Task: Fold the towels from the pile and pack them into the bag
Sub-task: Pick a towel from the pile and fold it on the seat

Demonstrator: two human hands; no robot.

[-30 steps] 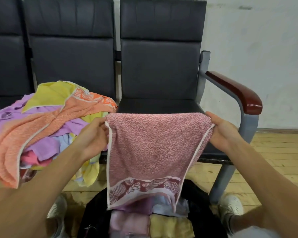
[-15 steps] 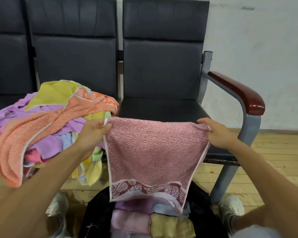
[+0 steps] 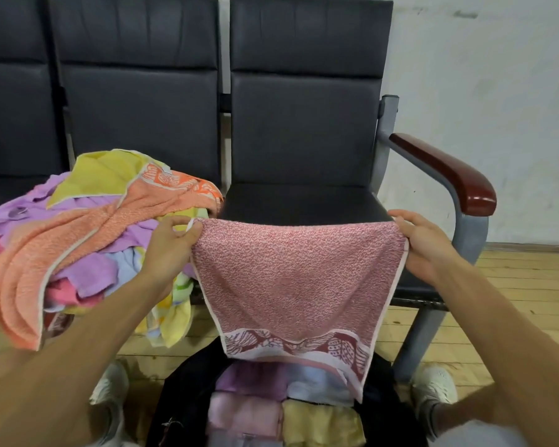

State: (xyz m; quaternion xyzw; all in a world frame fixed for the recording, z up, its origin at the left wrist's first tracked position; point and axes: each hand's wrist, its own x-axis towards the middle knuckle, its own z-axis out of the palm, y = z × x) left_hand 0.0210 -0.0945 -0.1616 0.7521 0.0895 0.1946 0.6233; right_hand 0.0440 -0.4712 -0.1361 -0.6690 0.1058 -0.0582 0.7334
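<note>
The open black fabric bag (image 3: 181, 398) is lying nearest, already holding folded pastel towels (image 3: 246, 414). Above it the left hand (image 3: 168, 246) and right hand (image 3: 426, 246), fingers clamped on the upper corners, are drawing the pink leaf-bordered terry towel (image 3: 297, 279) taut again after it was sagging, probably squaring it for the next fold. The colourful towel pile (image 3: 78, 240) is waiting beyond

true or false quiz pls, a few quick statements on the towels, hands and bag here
1. The left hand and right hand each hold a top corner of the pink towel. True.
2. The bag is empty. False: folded towels lie in it.
3. The pile lies left of the pink towel. True.
4. The pink towel lies flat on the floor. False: it hangs in the air above the bag.
5. An orange towel lies on top of the pile. True.
</note>
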